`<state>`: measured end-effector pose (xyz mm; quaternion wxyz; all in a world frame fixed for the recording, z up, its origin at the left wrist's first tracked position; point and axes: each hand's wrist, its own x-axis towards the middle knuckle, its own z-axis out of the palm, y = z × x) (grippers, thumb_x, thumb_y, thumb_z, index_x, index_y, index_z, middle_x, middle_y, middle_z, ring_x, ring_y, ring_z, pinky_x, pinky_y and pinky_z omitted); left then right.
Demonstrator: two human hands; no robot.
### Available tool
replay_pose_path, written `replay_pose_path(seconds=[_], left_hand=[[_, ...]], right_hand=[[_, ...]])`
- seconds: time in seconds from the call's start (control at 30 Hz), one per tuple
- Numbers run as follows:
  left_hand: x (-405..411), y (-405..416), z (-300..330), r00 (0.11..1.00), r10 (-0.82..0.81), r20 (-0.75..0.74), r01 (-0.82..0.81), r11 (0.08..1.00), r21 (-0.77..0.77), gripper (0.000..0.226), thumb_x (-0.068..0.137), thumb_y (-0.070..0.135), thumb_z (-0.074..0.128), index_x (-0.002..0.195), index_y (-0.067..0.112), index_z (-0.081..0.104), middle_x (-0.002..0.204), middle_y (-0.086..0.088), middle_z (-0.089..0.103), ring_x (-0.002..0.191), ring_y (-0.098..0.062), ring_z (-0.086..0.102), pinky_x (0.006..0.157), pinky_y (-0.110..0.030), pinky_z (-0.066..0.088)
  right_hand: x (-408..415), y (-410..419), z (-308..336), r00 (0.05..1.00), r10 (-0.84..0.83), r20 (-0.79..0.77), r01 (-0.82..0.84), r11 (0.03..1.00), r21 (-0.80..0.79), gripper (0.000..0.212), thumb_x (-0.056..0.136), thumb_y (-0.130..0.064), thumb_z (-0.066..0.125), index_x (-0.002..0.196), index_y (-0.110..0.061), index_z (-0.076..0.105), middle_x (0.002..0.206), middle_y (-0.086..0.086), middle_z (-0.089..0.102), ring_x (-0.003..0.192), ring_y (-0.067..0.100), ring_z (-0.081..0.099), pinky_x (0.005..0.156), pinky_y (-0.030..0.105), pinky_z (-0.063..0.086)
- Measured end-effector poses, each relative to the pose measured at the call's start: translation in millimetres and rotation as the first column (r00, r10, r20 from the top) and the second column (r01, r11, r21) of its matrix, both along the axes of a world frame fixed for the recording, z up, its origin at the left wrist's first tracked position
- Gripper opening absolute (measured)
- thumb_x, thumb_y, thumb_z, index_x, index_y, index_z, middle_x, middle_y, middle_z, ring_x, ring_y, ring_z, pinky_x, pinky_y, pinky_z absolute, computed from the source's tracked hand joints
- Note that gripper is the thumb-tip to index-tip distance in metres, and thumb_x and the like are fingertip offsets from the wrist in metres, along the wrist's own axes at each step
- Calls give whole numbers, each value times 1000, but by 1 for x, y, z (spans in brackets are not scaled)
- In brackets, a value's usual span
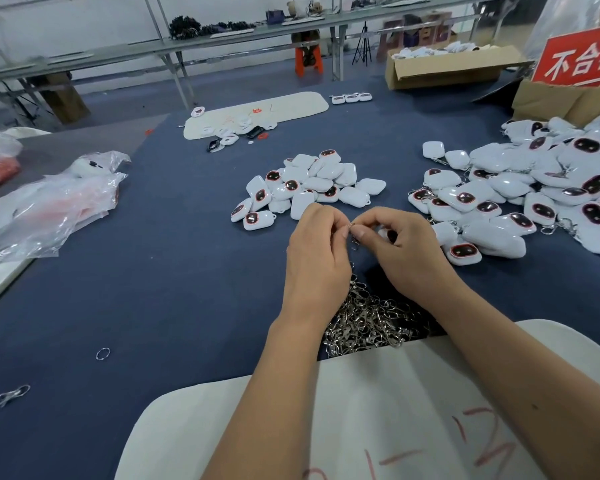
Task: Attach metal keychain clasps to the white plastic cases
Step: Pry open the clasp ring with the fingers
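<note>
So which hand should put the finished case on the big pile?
Probably the right hand: the big pile, whose cases show clasps, lies on its side, and it seems to hold the case. The left hand pinches the clasp.

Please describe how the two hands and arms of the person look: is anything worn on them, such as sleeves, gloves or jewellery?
The left hand and the right hand are both bare, without gloves. No ring, watch or bracelet shows on either. Both forearms are uncovered as far as the frame shows, so no sleeve is visible. The fingernails look short and unpainted.
</note>
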<state>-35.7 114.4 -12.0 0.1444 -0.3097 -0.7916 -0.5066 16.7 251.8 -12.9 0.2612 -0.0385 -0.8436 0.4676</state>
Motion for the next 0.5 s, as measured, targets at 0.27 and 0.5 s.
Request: replay_pose_path(seconds=[0.27,0.5], left_hand=[[0,-1,-1,1000,-10,-22,9,1000,-22,14,99,4,58,88,12,61,91,3,56,81,-17,53,71,-44,47],[1,-2,-2,1000,1,-27,-2,998,-60,17,101,6,55,87,13,61,91,3,53,78,-16,49,69,-40,44]], right_hand=[[2,0,0,997,-52,-59,53,998,23,14,94,-9,72,84,-19,74,75,-9,67,66,12,52,66,31,44],[2,-1,-1,986,-96,-135,131,951,281,9,92,-9,74,87,-17,75,82,-10,67,77,10,59,71,32,46]])
